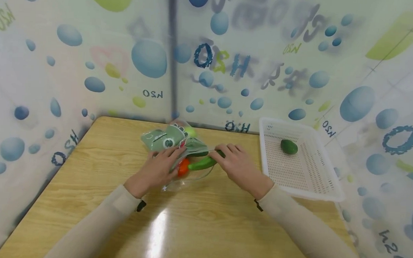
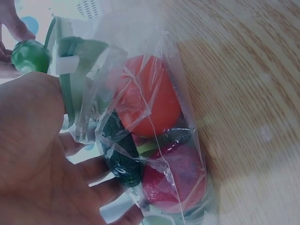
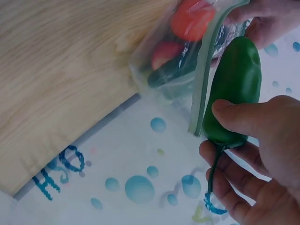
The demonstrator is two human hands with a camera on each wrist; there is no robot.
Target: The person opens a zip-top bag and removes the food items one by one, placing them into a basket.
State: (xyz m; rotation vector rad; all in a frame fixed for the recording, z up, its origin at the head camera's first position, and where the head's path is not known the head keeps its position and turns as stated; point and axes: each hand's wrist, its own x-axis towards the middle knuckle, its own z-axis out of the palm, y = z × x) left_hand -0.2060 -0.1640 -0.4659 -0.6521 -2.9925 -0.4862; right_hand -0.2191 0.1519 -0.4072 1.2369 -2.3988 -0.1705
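My right hand (image 1: 237, 164) pinches a green pepper (image 3: 236, 89) near its stem end, thumb on one side and fingers on the other. The pepper's other end points at the mouth of a clear zip bag (image 1: 170, 137) with a green cartoon print. My left hand (image 1: 161, 165) holds the bag by its green-edged opening, several fingers lying along its side. Through the plastic show an orange-red tomato (image 2: 150, 96), a dark green cucumber (image 2: 119, 150) and a round purplish-red vegetable or fruit (image 2: 173, 180). Something light green (image 1: 190, 132) is at the bag's far end.
A white perforated plastic basket (image 1: 270, 161) stands on the right of the wooden table (image 1: 203, 227), holding one dark green avocado (image 1: 289, 147). Behind the table hangs a curtain (image 1: 228, 88) printed with blue and green bubbles.
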